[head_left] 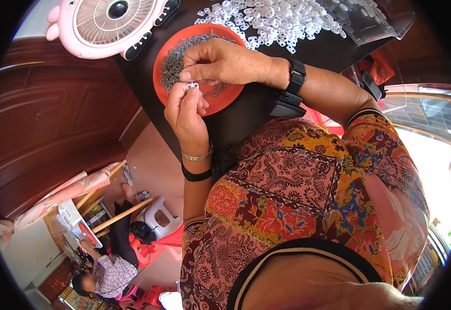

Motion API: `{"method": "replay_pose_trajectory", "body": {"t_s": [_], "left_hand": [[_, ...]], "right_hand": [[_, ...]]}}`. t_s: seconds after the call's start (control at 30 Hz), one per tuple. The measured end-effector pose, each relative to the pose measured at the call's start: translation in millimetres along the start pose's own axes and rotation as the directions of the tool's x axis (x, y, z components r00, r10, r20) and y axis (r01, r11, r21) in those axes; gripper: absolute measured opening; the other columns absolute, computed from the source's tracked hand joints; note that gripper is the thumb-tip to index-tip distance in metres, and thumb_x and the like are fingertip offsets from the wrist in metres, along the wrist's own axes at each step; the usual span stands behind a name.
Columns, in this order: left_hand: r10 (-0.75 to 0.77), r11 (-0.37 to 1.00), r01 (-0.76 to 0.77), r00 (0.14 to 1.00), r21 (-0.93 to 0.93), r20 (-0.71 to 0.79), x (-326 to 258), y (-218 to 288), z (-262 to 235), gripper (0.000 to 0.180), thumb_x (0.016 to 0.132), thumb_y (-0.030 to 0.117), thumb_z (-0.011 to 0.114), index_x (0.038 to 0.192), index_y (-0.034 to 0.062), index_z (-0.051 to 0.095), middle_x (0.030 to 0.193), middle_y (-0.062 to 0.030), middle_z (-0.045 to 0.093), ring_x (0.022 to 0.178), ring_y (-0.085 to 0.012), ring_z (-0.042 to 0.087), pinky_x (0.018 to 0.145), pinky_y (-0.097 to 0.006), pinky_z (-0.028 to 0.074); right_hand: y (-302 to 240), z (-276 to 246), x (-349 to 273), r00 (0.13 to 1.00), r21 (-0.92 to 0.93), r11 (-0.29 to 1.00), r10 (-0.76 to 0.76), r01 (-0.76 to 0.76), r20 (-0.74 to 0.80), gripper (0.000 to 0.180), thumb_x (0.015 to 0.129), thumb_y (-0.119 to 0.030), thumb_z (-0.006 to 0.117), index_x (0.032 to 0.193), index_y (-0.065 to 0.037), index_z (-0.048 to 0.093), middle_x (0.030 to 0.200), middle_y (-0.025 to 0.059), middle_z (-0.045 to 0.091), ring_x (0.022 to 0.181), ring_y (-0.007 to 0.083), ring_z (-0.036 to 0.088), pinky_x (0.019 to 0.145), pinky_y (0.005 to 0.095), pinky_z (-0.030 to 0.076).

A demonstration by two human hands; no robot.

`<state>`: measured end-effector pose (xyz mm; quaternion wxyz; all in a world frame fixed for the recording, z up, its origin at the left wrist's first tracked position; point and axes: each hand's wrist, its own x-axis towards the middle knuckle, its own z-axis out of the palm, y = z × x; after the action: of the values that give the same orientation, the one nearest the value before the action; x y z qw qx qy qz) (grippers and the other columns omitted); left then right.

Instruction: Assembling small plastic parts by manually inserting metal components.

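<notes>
The left hand (pixel 188 111) pinches a white piece (pixel 192 86) above the red plate (pixel 230 99); just beyond, the right hand (pixel 225 62) is closed, contents hidden. Probably a fitting step, next needing steady alignment. Grey pins (pixel 173 63) lie there; loose white pieces (pixel 285 23) beyond.

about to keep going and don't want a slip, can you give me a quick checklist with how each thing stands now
1. White piece pinched in the left hand: ok, it shows at the fingertips.
2. Right hand close to that piece: ok, its thumb is just above.
3. Right hand gripping a part: cannot tell, too small to see.
4. Grey parts at hand: ok, heaped in the orange plate beneath the hands.
5. More white pieces available: ok, a large pile on the dark table.
6. Pink fan running: cannot tell from a still.
</notes>
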<state>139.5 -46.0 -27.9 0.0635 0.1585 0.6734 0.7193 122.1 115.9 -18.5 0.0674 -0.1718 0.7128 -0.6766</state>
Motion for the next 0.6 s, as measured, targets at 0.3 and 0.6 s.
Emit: {"method": "replay_pose_trajectory", "body": {"t_s": [0.3, 0.6], "left_hand": [[-0.014, 1.0, 0.014, 1.0, 0.015, 0.002, -0.6, 0.9, -0.1, 0.016, 0.088, 0.011, 0.046, 0.075, 0.0026, 0.048, 0.062, -0.0005, 0.043, 0.056, -0.0085, 0.043, 0.052, -0.021, 0.033], [-0.016, 0.999, 0.016, 1.0, 0.031, -0.006, -1.2, 1.2, 1.5, 0.017, 0.088, 0.012, 0.046, 0.074, 0.0028, 0.047, 0.062, -0.0003, 0.043, 0.056, -0.0079, 0.042, 0.051, -0.021, 0.032]], "right_hand": [[-1.2, 1.3, -0.9, 0.993, -0.102, 0.988, -0.119, 0.117, -0.005, 0.027, 0.093, -0.025, 0.058, 0.077, -0.003, 0.056, 0.065, -0.0045, 0.049, 0.06, 0.0031, 0.047, 0.052, 0.0212, 0.039], [3.0, 1.1, -0.1, 0.997, -0.122, 0.99, -0.07, 0.071, 0.016, 0.026, 0.093, -0.024, 0.058, 0.079, -0.002, 0.056, 0.067, -0.0026, 0.051, 0.064, 0.0051, 0.049, 0.058, 0.0237, 0.042]]}}
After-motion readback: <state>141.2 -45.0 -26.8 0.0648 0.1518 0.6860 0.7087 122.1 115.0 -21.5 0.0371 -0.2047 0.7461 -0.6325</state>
